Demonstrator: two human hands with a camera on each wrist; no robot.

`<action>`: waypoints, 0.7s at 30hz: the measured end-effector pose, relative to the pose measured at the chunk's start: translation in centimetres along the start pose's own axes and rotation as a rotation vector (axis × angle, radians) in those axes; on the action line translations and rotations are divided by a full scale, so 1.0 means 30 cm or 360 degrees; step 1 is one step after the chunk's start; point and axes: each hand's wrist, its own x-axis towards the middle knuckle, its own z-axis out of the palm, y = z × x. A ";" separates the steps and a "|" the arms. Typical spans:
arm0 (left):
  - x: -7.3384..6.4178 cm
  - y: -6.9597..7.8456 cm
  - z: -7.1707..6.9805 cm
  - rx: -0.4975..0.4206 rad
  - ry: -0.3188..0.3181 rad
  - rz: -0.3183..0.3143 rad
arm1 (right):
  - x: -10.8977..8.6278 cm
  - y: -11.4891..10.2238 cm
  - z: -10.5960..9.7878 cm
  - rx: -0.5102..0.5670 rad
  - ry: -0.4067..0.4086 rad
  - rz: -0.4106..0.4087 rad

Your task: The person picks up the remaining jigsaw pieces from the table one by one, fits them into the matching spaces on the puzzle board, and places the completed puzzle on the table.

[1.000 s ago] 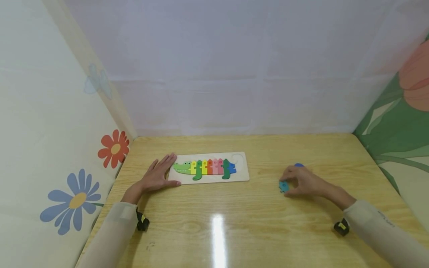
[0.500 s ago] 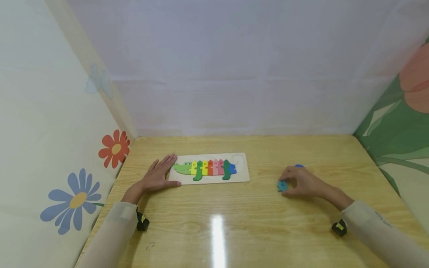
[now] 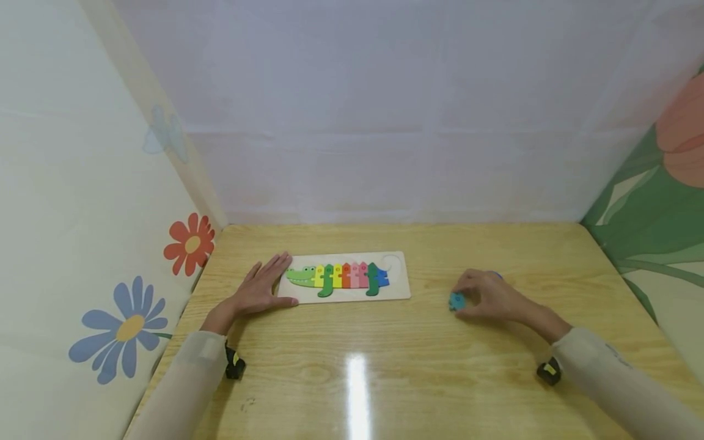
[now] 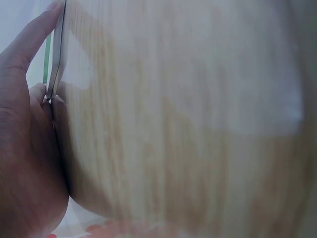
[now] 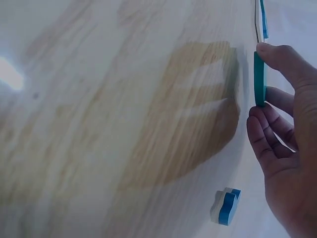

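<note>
A wooden crocodile puzzle board (image 3: 398, 290) lies on the table, bearing a green head, several colored segments and green legs. At its right end, a curved outline (image 3: 393, 261) shows bare wood beside a blue segment (image 3: 384, 278). My left hand (image 3: 254, 293) rests at the board's left end, fingers spread and fairly straight, thumb along the front corner. To the right of the board, my right hand (image 3: 489, 296) pinches a teal puzzle piece (image 3: 456, 301) between thumb and fingers. In the right wrist view that teal piece (image 5: 259, 79) is seen edge-on, with the other fingers curled below.
Behind the right hand is a blue puzzle piece (image 3: 497, 275), mostly hidden in the head view; the right wrist view shows this blue piece (image 5: 228, 207) on the table. A pale back wall (image 3: 352, 153) and flower-printed side walls enclose the wooden table (image 3: 308, 354).
My right hand has moved slightly left with the teal puzzle piece, toward the board. The left hand stays at the board's left end.
</note>
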 end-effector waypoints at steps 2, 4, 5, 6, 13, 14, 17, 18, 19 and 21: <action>0.002 0.000 0.001 0.0002 0.0005 0.0007 | 0.005 -0.007 -0.005 0.0005 -0.0005 0.0029; 0.003 0.001 0.002 -0.0001 0.0010 0.0013 | 0.011 -0.010 -0.008 0.0025 0.0000 0.0041; 0.003 0.001 0.002 0.0001 0.0011 0.0013 | 0.013 -0.011 -0.010 0.0033 0.0007 0.0042; 0.003 0.001 0.002 0.0000 0.0012 0.0014 | 0.016 -0.011 -0.010 0.0046 0.0019 0.0036; 0.002 -0.002 0.003 0.0001 0.0011 0.0004 | 0.036 -0.008 -0.011 0.0113 0.0066 0.0035; 0.001 -0.002 0.003 -0.0003 0.0011 0.0005 | 0.038 -0.009 -0.013 0.0114 0.0067 0.0043; -0.002 0.000 0.002 -0.0009 0.0010 0.0004 | 0.046 -0.017 -0.019 0.0144 0.0059 0.0088; -0.002 0.000 0.002 -0.0010 0.0011 0.0003 | 0.049 -0.020 -0.021 0.0144 0.0056 0.0102; -0.001 0.000 0.002 -0.0007 0.0012 0.0003 | 0.052 -0.023 -0.022 0.0145 0.0056 0.0113; -0.001 -0.002 0.003 -0.0001 0.0014 0.0003 | 0.058 -0.028 -0.023 0.0155 0.0058 0.0124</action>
